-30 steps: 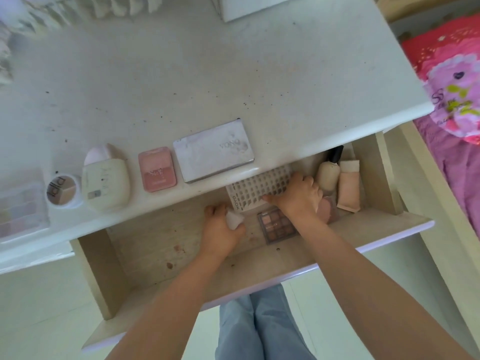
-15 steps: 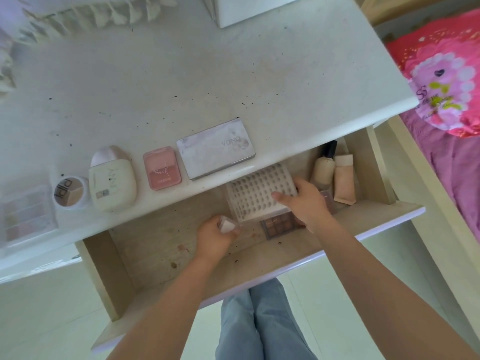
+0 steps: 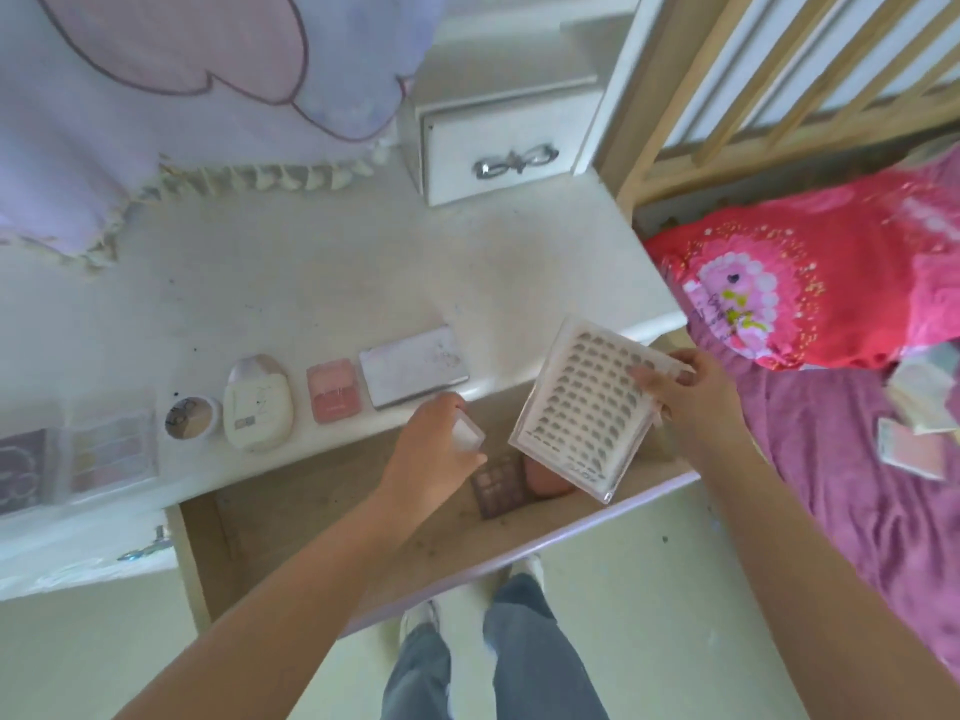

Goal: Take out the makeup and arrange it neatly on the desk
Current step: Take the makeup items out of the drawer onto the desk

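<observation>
Above the open drawer [image 3: 322, 517], the right hand [image 3: 696, 402] pinches a flat, clear plastic lash tray [image 3: 587, 407] by its 2 o'clock corner, rows of small dark clusters showing through. At 9 o'clock of it, the left hand [image 3: 431, 454] is closed around a small frosted white cube [image 3: 467, 434]. Below lie a mauve eyeshadow palette [image 3: 496, 485] and a rounded pink sponge [image 3: 545, 478]. Along the white desk [image 3: 311, 283] edge sit a marbled compact [image 3: 413, 366], pink blush [image 3: 334, 389], cream bottle [image 3: 257, 402] and round jar [image 3: 191, 418]; lettering is blurred.

My only view: head camera, wide-angle, looking steeply down, close over desk [image 3: 322, 283] and open drawer [image 3: 322, 517].
</observation>
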Demonstrator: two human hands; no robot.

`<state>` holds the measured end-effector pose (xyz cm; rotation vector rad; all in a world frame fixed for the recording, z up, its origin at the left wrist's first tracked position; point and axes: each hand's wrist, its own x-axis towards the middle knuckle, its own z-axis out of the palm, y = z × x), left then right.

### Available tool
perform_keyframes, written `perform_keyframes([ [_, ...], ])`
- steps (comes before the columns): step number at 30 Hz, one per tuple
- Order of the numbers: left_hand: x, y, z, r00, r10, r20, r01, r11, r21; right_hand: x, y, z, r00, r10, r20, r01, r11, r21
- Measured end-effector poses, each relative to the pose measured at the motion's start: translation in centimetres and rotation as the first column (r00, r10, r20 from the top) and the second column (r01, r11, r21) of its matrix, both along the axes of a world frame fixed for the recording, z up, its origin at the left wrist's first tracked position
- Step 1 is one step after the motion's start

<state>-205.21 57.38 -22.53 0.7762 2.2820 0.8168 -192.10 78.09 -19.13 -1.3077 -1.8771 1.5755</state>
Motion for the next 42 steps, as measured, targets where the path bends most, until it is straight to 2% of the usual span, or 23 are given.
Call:
perform_keyframes([
  [3,-1.7,3.6,1.1,0.988,-0.024,-0.151,0.021,1.0,-0.023,-3.1,2.4,1.1,0.994,0.051,-0.097,-0.053,0.998,-0.017],
  [6,-3.6,7.2,1.3,0.975,-0.019,-0.224,0.005,0.998,-0.06,-6.7,4.7,0.6,0.987,0.136,-0.09,-0.14,0.989,-0.048],
  [9,-5.0,10.0,0.8,0.965,-0.012,-0.262,-0.022,0.992,-0.126,-9.9,7.3,-1.0,0.974,0.224,-0.022,-0.225,0.973,-0.058],
  [13,-6.2,12.3,0.0,0.925,-0.214,-0.313,0.094,0.929,-0.357,-12.4,9.8,-3.2,0.953,0.295,0.074,-0.288,0.953,-0.092],
  [17,-7.3,13.1,-0.4,0.893,-0.319,-0.318,0.158,0.883,-0.442,-13.9,11.1,-4.3,0.897,0.378,0.229,-0.395,0.918,0.03],
  [20,-7.3,12.8,-0.6,0.883,-0.347,-0.316,0.184,0.876,-0.447,-14.1,11.1,-4.5,0.838,0.427,0.34,-0.49,0.863,0.123],
  [26,-6.1,11.2,-0.8,0.881,-0.34,-0.328,0.167,0.873,-0.458,-13.6,9.3,-5.1,0.882,0.392,0.262,-0.44,0.884,0.158],
  [32,-6.2,10.6,-0.8,0.878,-0.322,-0.356,0.163,0.897,-0.41,-14.0,7.9,-6.1,0.874,0.362,0.325,-0.465,0.819,0.337],
  [37,-6.3,10.3,-0.3,0.898,-0.331,-0.289,0.178,0.875,-0.45,-14.4,7.5,-5.7,0.861,0.355,0.364,-0.482,0.798,0.361],
  [40,-5.3,9.6,0.3,0.879,-0.324,-0.35,0.151,0.885,-0.441,-13.8,7.6,-5.2,0.839,0.407,0.36,-0.528,0.767,0.364],
  [42,-3.8,8.5,0.7,0.858,-0.229,-0.46,0.078,0.943,-0.324,-12.3,7.7,-4.6,0.847,0.434,0.307,-0.532,0.717,0.451],
])
